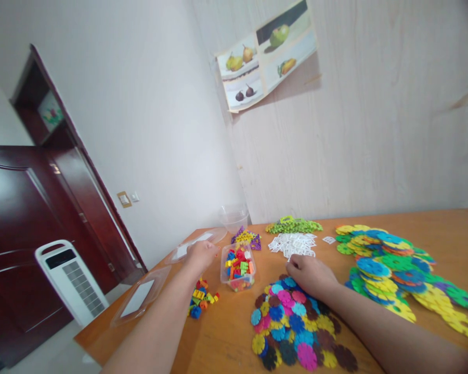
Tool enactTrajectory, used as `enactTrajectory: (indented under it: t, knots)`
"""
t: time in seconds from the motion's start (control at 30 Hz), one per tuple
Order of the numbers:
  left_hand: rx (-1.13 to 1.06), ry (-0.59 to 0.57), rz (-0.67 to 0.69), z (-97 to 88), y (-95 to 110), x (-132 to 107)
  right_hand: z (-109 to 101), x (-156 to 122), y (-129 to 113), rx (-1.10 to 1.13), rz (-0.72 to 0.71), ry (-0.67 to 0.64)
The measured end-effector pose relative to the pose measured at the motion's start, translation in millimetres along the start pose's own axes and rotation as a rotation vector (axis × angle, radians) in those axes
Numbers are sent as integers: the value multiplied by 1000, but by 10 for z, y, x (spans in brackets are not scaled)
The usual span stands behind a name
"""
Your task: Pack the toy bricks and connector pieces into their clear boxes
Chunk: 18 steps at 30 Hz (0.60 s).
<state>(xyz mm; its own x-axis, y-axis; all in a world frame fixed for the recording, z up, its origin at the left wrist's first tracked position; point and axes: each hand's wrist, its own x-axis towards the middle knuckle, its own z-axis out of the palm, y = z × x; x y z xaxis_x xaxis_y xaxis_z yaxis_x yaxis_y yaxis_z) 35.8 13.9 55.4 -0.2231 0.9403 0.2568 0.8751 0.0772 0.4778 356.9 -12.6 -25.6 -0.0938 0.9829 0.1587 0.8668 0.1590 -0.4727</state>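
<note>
My left hand point(202, 254) is closed in a pinch just left of a clear plastic box point(226, 280), with a small red piece showing at its fingertips. Colourful toy bricks point(242, 265) fill much of that box. Below my left hand, partly covered by the forearm, lies a loose heap of bricks point(203, 298). My right hand point(310, 272) is curled shut at the far edge of a pile of notched plastic discs point(292, 322); whatever its fingers may hold is hidden. White plastic pieces point(292, 243) lie just beyond it.
Large flower-shaped discs point(393, 270) spread over the table's right side. Green pieces point(294, 225) and purple-and-yellow pieces point(247, 238) lie near the wall, beside a clear round tub point(234, 217). Clear lids point(140, 298) rest along the left edge. A white appliance point(72, 280) stands on the floor.
</note>
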Motion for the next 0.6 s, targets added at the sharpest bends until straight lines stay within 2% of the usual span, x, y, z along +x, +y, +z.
enactTrajectory:
  t: [0.03,0.1,0.2,0.27,0.47,0.6]
  knots:
    - [-51,35,-1,5,92,-16,4,-1,5,4,-5,8]
    - [-163,34,58,5,241,-59,8,-4,13,12,-12,13]
    - [-198,-14,146,-38,292,-116,6,-1,20,14,-10,9]
    - [-129,-38,165,-87,197,-130,4,4,20,3,-7,6]
    - [82,-192,112,-242,-315,-205,2,10,19,-15,-7,-3]
    - [150,-304,53,-386,-457,-404,-1,9,22,-16,-7,-16]
